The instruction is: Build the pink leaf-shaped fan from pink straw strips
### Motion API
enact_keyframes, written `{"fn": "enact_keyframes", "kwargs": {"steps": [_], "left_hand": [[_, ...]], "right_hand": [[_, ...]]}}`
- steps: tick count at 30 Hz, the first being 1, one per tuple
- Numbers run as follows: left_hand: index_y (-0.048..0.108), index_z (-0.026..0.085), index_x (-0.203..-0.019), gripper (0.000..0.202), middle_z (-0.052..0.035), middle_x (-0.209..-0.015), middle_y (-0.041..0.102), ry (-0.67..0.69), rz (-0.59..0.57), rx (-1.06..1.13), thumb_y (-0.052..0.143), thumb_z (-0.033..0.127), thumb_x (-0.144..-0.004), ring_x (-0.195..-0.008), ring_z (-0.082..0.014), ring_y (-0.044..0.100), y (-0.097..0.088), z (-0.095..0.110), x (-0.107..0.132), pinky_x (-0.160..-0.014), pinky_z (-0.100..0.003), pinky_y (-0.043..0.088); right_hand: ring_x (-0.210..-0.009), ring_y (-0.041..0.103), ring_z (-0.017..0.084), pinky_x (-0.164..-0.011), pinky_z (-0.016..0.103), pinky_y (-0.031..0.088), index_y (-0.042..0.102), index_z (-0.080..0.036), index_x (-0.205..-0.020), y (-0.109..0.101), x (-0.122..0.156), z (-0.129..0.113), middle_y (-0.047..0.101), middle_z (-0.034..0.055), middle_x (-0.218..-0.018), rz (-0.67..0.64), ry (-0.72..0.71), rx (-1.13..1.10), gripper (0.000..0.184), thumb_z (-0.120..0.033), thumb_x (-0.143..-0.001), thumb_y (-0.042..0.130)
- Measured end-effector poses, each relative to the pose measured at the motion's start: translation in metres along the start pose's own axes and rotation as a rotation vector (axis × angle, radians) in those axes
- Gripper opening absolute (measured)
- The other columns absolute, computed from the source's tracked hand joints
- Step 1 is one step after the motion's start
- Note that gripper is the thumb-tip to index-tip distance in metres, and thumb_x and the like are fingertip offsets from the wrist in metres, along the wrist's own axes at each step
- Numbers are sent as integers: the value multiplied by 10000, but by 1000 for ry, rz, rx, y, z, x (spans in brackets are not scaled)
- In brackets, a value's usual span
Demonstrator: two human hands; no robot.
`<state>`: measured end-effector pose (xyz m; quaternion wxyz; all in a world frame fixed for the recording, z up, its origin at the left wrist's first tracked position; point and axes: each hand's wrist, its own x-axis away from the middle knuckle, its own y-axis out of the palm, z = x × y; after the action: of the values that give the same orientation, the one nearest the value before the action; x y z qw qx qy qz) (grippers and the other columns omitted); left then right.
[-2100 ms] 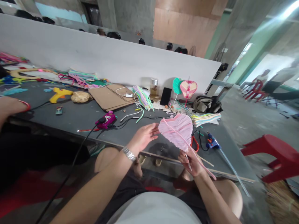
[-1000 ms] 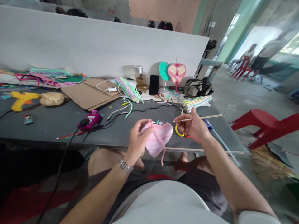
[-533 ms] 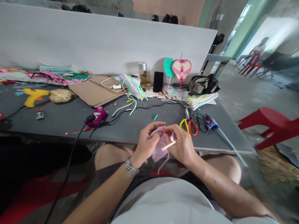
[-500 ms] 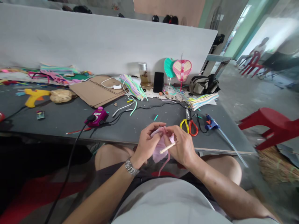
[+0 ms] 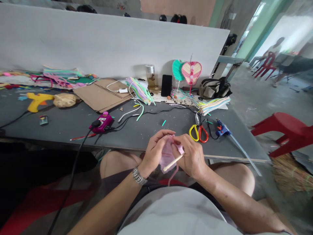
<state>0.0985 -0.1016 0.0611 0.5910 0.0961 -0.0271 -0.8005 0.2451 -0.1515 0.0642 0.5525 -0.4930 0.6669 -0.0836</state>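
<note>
Over your lap, your left hand [image 5: 154, 151] pinches a pink heart-shaped craft piece [image 5: 167, 156] while your right hand [image 5: 192, 159] closes on a thin wooden stick [image 5: 173, 162] (apparently fitting it to the heart); seating it firmly looks like the next need.

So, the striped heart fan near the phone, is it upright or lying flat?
Upright: the heart fan stands on its stick above the table.

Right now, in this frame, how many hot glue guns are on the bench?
2. A yellow hot glue gun lies at the bench's far left end; a blue hot glue gun lies at the right, beside the scissors. Another could be hidden among the craft clutter.
</note>
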Motion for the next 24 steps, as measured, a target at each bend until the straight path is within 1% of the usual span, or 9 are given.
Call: {"fn": "enact_keyframes", "kwargs": {"steps": [5,9,12,18,24], "left_hand": [[722,196,-918,162,-34,-940,724,-40,-24,21,650,335,-877,-908,-192,656,-1,0,0,-835,-285,511],[705,201,-939,143,-19,-941,692,-71,-64,74,660,324,-882,-888,-177,635,-3,-3,0,-816,-274,497],[689,201,-918,116,-11,-923,669,-77,-83,116,671,307,-876,-863,-166,617,-3,-4,1,-800,-264,489],[658,203,-907,115,-10,-922,637,-92,-81,126,668,313,-872,-831,-158,588,-2,-5,1,-773,-263,477],[624,208,-905,149,-3,-890,605,-59,-68,101,675,344,-869,-803,-154,567,-2,-9,1,-740,-261,471]], "right_hand": [[-733,687,176,-654,276,506,650,-201,-1041,3,3,-1,722,48,-841,8,-37,73,148,-147,-994,521],[-754,704,183,-652,281,507,647,-189,-1055,3,5,-1,734,53,-865,8,-41,97,148,-128,-978,536],[-743,699,182,-633,282,497,644,-181,-1070,3,7,-2,729,50,-861,9,-52,113,155,-122,-969,543],[-728,679,182,-621,285,479,640,-192,-1084,4,9,-2,720,46,-853,-6,-39,115,187,-116,-968,515],[-728,668,178,-609,280,470,635,-198,-1075,5,9,-3,714,45,-857,1,-24,118,183,-120,-959,516]]}}
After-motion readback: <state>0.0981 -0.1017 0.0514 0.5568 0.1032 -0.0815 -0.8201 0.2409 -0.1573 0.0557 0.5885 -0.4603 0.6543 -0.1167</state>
